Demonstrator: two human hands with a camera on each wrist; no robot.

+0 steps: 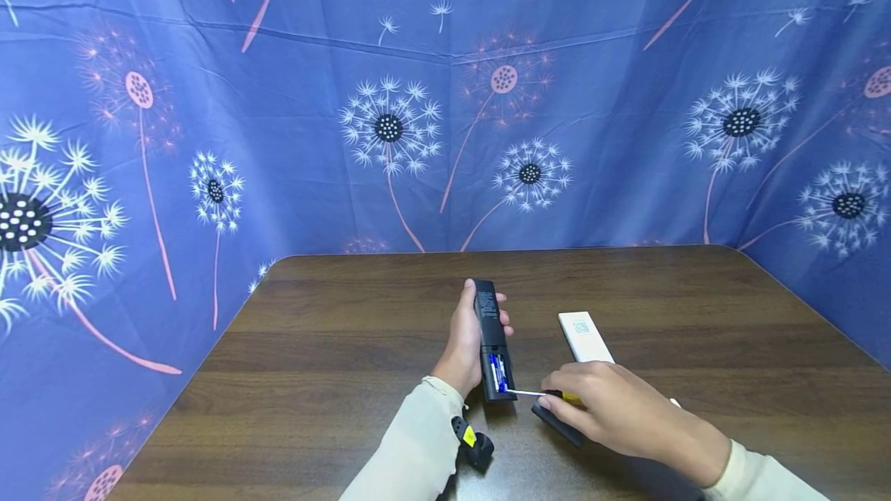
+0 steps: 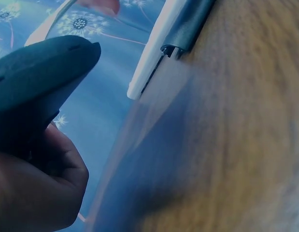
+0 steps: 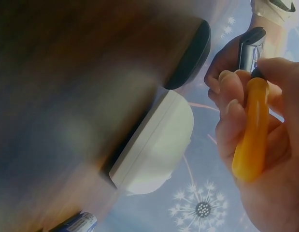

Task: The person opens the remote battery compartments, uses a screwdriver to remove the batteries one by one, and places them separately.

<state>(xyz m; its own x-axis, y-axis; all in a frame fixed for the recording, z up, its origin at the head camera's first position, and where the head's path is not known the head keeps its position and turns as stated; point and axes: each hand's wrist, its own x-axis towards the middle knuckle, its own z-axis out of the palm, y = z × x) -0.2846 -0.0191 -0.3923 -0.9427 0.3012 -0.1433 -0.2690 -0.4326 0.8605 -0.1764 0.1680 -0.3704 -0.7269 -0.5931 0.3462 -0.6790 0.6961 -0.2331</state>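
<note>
My left hand (image 1: 459, 342) grips a black remote control (image 1: 490, 331), its back facing up and its battery compartment uncovered. Blue-and-white batteries (image 1: 497, 373) sit inside. In the right wrist view, my right hand (image 3: 284, 101) holds a screwdriver (image 3: 250, 140) by its orange-yellow handle. The thin metal shaft (image 1: 527, 393) reaches left, its tip at the lower end of the batteries. Under the right hand's fingers in the head view, a black battery cover (image 1: 559, 425) lies on the table. The left wrist view shows the remote's end and the curled left fingers (image 2: 67, 154).
A white remote control (image 1: 586, 337) lies on the wooden table (image 1: 334, 331) behind the right hand, partly hidden by it. Near the right wrist view's bottom edge is a loose battery (image 3: 81, 223). A black strap (image 1: 476, 445) hangs at the left wrist. Patterned blue cloth (image 1: 299, 99) surrounds the table.
</note>
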